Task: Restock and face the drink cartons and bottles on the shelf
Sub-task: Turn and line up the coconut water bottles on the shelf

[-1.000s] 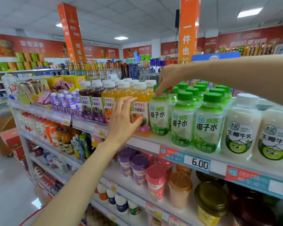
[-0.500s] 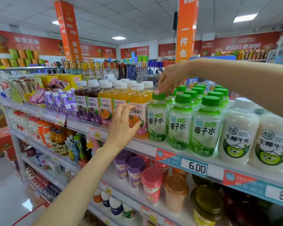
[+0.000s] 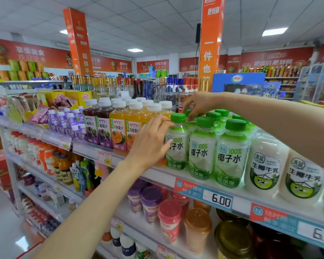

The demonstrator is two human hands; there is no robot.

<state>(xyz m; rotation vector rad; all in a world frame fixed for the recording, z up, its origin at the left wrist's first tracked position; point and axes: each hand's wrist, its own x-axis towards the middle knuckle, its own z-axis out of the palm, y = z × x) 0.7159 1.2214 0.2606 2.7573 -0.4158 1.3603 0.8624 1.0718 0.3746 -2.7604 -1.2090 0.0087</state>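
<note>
Green-capped coconut water bottles stand in rows on the top shelf (image 3: 238, 200). My left hand (image 3: 150, 141) wraps its fingers around the front-left coconut water bottle (image 3: 177, 146) from the left side. My right hand (image 3: 198, 105) reaches over from the right and pinches the green cap of a coconut water bottle (image 3: 189, 123) in the second row, mostly hidden behind the front one. Two more front coconut water bottles (image 3: 202, 150) stand to the right, labels facing forward.
Orange passion-fruit juice bottles (image 3: 120, 131) and purple grape juice bottles (image 3: 98, 128) stand left of my left hand. White coconut milk bottles (image 3: 266, 165) sit at the right. Cup drinks (image 3: 168, 219) fill the shelf below. A 6.00 price tag (image 3: 220, 200) hangs on the edge.
My left hand moved right from the orange juice bottle onto the front-left coconut water bottle. My right hand shifted back from the front bottle's cap to one behind it.
</note>
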